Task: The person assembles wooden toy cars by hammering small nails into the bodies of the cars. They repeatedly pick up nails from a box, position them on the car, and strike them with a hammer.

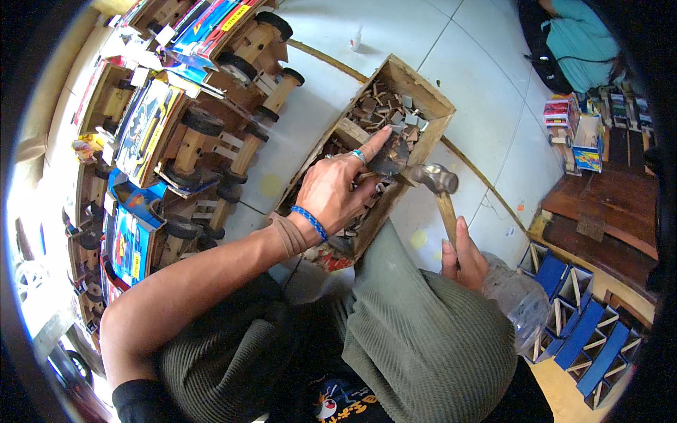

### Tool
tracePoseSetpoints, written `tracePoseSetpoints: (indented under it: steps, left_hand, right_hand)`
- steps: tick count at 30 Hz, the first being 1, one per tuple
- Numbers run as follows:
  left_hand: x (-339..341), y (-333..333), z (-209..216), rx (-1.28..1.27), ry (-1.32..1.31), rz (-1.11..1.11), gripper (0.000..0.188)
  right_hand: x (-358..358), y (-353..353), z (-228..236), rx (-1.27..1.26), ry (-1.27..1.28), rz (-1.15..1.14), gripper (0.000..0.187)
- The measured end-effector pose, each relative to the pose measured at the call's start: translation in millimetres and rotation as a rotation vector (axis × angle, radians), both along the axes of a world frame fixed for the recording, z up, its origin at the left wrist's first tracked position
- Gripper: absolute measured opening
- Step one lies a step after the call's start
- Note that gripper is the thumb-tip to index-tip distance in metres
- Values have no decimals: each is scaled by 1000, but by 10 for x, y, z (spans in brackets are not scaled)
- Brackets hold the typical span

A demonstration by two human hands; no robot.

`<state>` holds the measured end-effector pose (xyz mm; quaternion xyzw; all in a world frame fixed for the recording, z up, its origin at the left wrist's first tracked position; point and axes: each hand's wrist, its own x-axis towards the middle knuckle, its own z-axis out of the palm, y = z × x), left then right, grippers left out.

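My right hand (465, 259) is closed round the wooden handle of a hammer (438, 180), its metal head up beside the right wall of a wooden box (438, 134). Over the middle of that box reaches my left hand (337, 182), wearing a ring and a blue braided bracelet. Its index finger points forward and the thumb is apart from it; nothing shows between them. Small flat brown and grey pieces (386, 109) fill the far compartment. Beside the left fingertips is a dark, worn, shiny object (389, 158) whose kind I cannot make out. My left hand hides part of the near compartment.
Toy wooden trucks (151, 134) with black wheels are stacked along the left. A small white bottle (356, 39) stands on the tiled floor. At right are a clear plastic bag (518, 299), blue-panelled wooden frames (582, 324), small toy trucks (587, 141) and a person in teal (582, 42).
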<state>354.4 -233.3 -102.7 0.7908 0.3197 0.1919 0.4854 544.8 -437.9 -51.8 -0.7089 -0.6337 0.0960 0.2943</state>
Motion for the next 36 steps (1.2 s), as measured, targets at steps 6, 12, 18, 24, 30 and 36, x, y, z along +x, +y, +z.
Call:
tracePoseSetpoints:
  steps: [6, 12, 18, 24, 30, 36]
  left_hand:
    - [16, -9, -20, 24, -42, 13, 79]
    - [19, -30, -20, 3, -17, 17, 78]
    - [23, -23, -50, 38, -66, 15, 78]
    - [25, -35, -40, 33, -49, 16, 78]
    - [21, -31, -40, 63, -53, 6, 79]
    - [27, -49, -41, 65, -75, 1, 77]
  right_hand:
    - [-56, 19, 25, -374, -12, -42, 58]
    - [51, -22, -9, -111, -34, -131, 59]
    - [57, -61, 64, -449, -75, 2, 60]
    - [58, -1, 54, -212, -128, -83, 59]
    - [50, -13, 114, -136, -125, 14, 57]
    - [-45, 12, 29, -225, -101, -5, 58]
